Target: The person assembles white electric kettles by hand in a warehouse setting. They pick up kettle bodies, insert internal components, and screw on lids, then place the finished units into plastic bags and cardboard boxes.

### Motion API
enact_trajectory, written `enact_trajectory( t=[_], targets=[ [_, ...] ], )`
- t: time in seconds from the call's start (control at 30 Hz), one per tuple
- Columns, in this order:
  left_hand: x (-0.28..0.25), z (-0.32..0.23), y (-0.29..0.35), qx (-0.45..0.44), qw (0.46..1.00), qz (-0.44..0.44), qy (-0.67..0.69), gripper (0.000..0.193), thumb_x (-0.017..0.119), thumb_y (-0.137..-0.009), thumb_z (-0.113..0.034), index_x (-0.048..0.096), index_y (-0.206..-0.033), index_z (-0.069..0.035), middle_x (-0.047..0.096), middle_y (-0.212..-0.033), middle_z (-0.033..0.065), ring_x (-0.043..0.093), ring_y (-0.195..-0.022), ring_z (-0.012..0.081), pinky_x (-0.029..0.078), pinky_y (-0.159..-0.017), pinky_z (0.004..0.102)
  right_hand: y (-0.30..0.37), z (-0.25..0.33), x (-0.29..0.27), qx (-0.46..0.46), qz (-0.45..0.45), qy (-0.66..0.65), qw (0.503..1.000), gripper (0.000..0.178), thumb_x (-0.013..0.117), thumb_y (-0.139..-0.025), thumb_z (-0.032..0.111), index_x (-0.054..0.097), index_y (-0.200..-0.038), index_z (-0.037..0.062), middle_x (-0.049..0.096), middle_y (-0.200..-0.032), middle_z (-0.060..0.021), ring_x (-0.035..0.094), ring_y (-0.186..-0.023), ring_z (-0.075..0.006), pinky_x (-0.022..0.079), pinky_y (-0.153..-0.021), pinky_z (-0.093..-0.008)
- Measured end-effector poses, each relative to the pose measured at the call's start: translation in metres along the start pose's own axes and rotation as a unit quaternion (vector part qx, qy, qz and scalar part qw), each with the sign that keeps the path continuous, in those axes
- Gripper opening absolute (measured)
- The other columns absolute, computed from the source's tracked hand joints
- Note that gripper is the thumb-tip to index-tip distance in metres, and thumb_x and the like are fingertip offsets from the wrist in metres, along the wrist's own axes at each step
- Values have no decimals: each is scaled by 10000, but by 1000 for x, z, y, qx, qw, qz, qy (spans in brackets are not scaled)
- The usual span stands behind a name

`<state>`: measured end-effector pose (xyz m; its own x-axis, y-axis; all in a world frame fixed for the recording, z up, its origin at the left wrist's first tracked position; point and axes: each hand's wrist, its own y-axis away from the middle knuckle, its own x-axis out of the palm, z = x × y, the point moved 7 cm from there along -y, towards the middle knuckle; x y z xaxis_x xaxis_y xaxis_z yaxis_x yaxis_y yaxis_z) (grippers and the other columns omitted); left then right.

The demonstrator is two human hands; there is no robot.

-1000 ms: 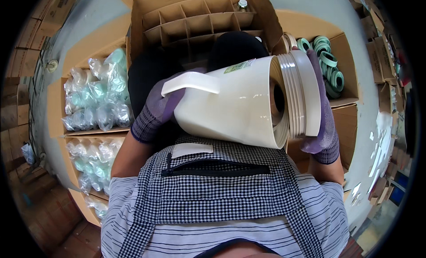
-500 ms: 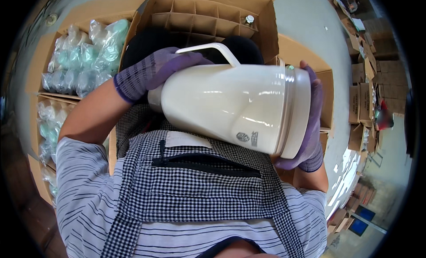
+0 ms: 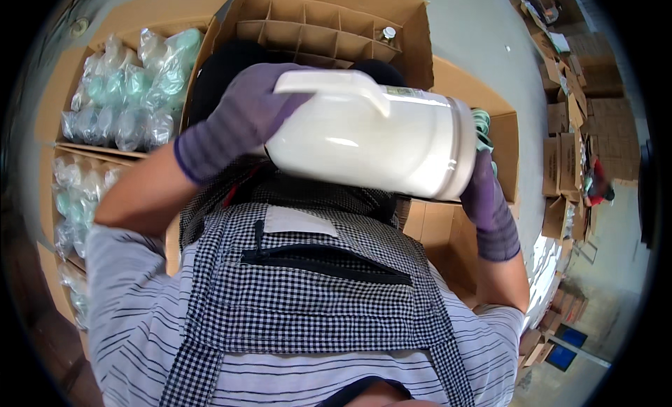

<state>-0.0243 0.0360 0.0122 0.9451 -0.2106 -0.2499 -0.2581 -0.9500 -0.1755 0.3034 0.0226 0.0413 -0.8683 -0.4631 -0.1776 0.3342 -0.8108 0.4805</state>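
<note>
A glossy white vacuum jug [image 3: 357,144] with a side handle [image 3: 336,81] lies sideways in front of my chest. My left hand [image 3: 248,102], in a purple glove, is wrapped round its narrow end by the handle and hides the spout end. At the wide base end, my right hand [image 3: 479,190], in a matching glove, grips the jug from below the rim; its fingers are partly hidden behind the base. The jug is slightly blurred.
A divided carton [image 3: 329,18] holds a small bottle with a white cap [image 3: 388,34]. On the left, a carton [image 3: 77,57] holds bagged clear and green items [image 3: 133,88]. Light green ring-shaped parts [image 3: 481,127] sit in the right carton [image 3: 509,148]. Stacked boxes [image 3: 612,134] stand far right.
The jug has rolled about its length, so its handle now faces me more and the printed mark has turned out of sight. My right hand has shifted lower on the base.
</note>
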Motion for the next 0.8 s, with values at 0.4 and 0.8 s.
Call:
enact_trajectory(
  t=[0.4,0.8],
  targets=[
    [-24,-14,19,-21,996,-77,-27,368,580,-1009,-314,680,-1223,-32,739,-1071,124,711,-1005,203,542,-911,325,-5,51,-2,-11,140,98,985,1214,860,-721,234,66,-1623,59,569,-1369,-229,611,-1177,-300,479,-1028,-384],
    [-20,14,28,-86,991,-74,68,356,620,-992,-288,666,-1203,-4,734,-1051,121,709,-974,210,557,-862,330,11,95,10,-241,53,346,905,1630,862,-441,798,61,-1598,-25,395,-1535,-282,442,-1415,-336,349,-1157,-425]
  ],
)
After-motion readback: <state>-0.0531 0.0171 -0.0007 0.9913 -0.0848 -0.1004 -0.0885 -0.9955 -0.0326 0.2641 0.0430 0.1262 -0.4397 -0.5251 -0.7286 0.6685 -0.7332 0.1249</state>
